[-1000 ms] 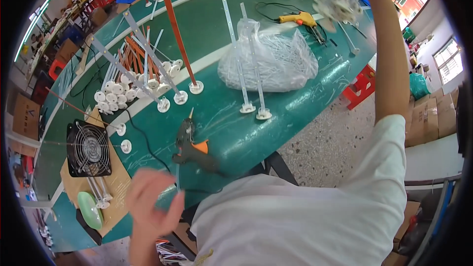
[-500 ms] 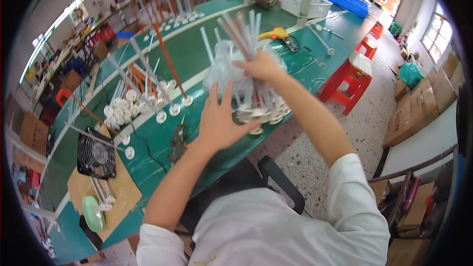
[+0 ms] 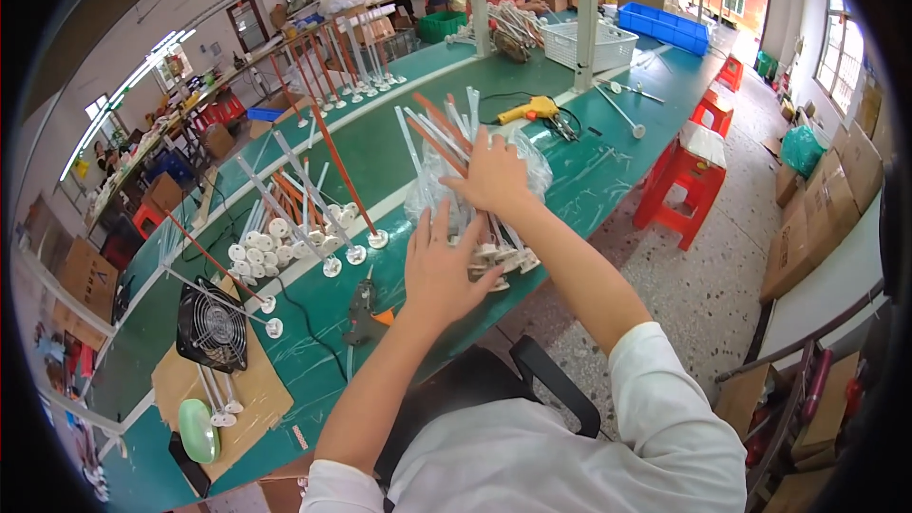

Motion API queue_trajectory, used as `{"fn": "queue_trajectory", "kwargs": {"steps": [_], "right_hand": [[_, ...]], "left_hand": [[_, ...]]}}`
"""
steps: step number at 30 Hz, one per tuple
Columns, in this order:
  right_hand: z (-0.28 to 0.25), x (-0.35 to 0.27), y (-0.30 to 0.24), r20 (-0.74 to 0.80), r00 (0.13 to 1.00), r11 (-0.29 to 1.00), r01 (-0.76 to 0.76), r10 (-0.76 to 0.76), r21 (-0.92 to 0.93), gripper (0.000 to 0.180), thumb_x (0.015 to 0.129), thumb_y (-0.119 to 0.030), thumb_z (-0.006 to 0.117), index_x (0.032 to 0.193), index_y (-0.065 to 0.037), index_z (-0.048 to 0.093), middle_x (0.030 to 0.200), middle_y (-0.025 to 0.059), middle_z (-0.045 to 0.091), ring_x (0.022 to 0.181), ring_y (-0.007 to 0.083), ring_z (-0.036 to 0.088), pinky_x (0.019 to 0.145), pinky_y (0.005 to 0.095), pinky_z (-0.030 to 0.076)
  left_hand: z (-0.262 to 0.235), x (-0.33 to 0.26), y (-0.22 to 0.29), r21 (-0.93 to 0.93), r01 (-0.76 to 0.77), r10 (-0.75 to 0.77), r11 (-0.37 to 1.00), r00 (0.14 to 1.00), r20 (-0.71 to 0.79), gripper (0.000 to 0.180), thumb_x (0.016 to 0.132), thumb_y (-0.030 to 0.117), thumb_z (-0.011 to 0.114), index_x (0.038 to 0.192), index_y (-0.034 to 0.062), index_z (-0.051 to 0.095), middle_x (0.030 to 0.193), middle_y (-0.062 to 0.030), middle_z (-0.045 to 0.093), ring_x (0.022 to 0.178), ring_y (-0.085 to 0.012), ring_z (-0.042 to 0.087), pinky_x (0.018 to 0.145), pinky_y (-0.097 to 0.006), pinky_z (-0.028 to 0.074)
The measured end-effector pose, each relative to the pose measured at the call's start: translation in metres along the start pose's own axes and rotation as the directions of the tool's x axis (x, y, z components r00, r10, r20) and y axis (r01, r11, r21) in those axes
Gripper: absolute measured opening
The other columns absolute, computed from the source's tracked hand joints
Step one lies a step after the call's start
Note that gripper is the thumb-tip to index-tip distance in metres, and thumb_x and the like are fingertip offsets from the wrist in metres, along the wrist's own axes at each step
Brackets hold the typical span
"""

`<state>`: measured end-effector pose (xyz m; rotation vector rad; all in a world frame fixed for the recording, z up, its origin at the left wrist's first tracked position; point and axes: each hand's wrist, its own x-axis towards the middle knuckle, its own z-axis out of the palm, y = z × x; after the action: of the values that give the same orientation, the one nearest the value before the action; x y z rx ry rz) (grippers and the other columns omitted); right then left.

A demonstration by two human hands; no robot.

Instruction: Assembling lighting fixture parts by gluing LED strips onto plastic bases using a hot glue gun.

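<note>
A bundle of thin clear and orange rods (image 3: 440,140) with round white bases (image 3: 508,259) leans at the table's near edge, in and beside a crumpled clear plastic bag (image 3: 532,171). My right hand (image 3: 494,174) is around the middle of the bundle, its thumb toward the left; the palm side is hidden. Just left of the bases, my left hand (image 3: 442,271) is open with fingers spread and fingertips close to the rods, holding nothing visible. Pliers (image 3: 362,304) with dark handles lie left of that hand.
Another pile of white-based rods (image 3: 261,249) lies to the left, near standing orange rods (image 3: 332,147). A black fan (image 3: 214,323) and a green dish (image 3: 199,429) sit on cardboard. A yellow glue gun (image 3: 528,111) lies beyond the bag. Red stools (image 3: 682,185) line the right side.
The view has tilted up, showing more of the far room. The rods now tilt further left and splay more at the top. My left hand has come closer to the bundle.
</note>
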<state>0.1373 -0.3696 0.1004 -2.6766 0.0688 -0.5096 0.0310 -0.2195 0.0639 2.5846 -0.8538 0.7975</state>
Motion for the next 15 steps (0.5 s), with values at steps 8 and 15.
{"fn": "queue_trajectory", "kwargs": {"steps": [8,15], "right_hand": [[0.004,0.027,0.014,0.018,1.0,0.991,0.004,-0.007,0.137,0.124,0.067,-0.067,0.081,0.15,0.009,0.028,0.133,0.0338,0.053,0.121,0.0484,0.057,0.101,0.0488,0.049],[0.02,0.055,0.034,-0.004,1.0,1.0,-0.014,0.014,0.016,0.125,0.072,-0.075,0.072,0.145,0.017,0.03,0.127,0.0386,0.056,0.117,0.0475,0.061,0.1,0.0484,0.049]], "left_hand": [[-0.117,-0.075,-0.001,-0.134,-0.05,0.055,0.99,0.998,0.032,0.06,0.074,0.026,0.083,0.127,0.0082,0.062,0.146,-0.0254,0.046,0.129,-0.0444,0.05,0.106,-0.051,0.043],[-0.215,-0.104,-0.011,-0.212,-0.032,-0.037,0.977,0.948,-0.315,0.058,0.071,0.022,0.082,0.121,0.0012,0.063,0.125,-0.028,0.059,0.116,-0.043,0.06,0.098,-0.049,0.048]]}}
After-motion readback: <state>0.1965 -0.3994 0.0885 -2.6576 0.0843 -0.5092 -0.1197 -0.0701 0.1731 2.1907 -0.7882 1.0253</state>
